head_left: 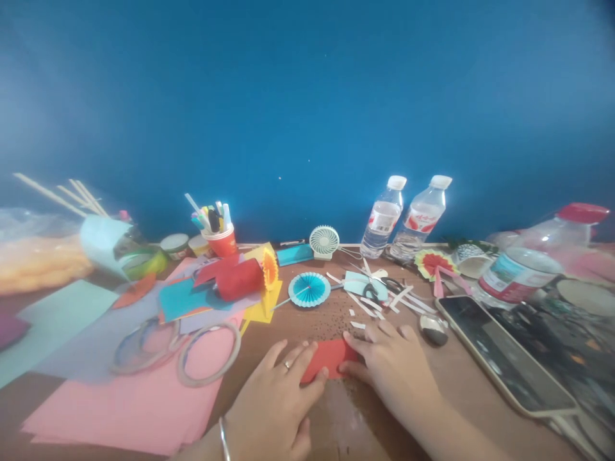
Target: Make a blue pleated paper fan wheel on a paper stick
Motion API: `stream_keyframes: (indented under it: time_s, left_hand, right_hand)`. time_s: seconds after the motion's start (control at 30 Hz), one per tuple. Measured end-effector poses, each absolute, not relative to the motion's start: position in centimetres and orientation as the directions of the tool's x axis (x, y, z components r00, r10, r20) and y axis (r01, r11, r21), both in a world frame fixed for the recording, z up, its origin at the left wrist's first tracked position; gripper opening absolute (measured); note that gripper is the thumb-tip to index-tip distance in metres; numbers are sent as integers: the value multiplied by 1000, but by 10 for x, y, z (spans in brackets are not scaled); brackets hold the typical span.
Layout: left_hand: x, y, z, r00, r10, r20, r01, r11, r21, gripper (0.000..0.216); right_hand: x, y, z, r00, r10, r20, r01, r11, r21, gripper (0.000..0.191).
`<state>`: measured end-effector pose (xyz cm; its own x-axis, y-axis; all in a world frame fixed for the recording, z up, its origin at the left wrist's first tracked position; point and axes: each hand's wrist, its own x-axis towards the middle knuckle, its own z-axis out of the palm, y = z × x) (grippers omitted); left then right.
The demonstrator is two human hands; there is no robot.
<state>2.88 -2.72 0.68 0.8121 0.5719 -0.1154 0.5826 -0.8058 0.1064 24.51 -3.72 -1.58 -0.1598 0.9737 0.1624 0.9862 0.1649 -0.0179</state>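
Observation:
A small red paper piece [332, 360] lies between my hands at the front of the table. My left hand [283, 390], with a ring and a bracelet, has its thumb and fingertips on the paper's left end. At the right end, my right hand [391, 362] holds the paper between thumb and forefinger, its other fingers spread over the table. Beyond the paper is a blue pleated paper rosette [309, 290] on a stick. Scissors [372, 282] lie among white paper strips [401, 298] past my right hand.
To the left are pink paper sheets [129, 416], tape rolls [210, 353] and a cup of pens [221, 241]. A small fan [325, 242] and water bottles [383, 218] stand by the blue wall. A phone [504, 355] and mouse [434, 329] lie to the right.

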Motion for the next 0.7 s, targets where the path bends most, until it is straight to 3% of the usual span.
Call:
stream_keyframes:
  time_s: [0.17,0.33,0.47,0.57,0.7]
  left_hand:
    - [29,-35,-1,757,639,-136,647,-762,20,72]
    - [29,-36,-3,753,650,-97,656,-753,46,64]
    - [27,-26,0,737,674,-38,674,-730,114,44]
    - [25,-17,1,733,680,0,670,-722,173,47]
    - [23,-8,-3,739,673,10,657,-724,211,36]
  right_hand:
    - [244,-38,-17,-151,974,169,988,153,0,38]
    - [247,-38,-17,-142,975,171,989,147,-17,40]
    - [251,-37,-14,-263,942,206,931,304,-200,39]
    - [250,-36,-12,-405,900,164,818,437,-376,44]
    - [244,-35,-12,-450,888,97,791,447,-418,40]
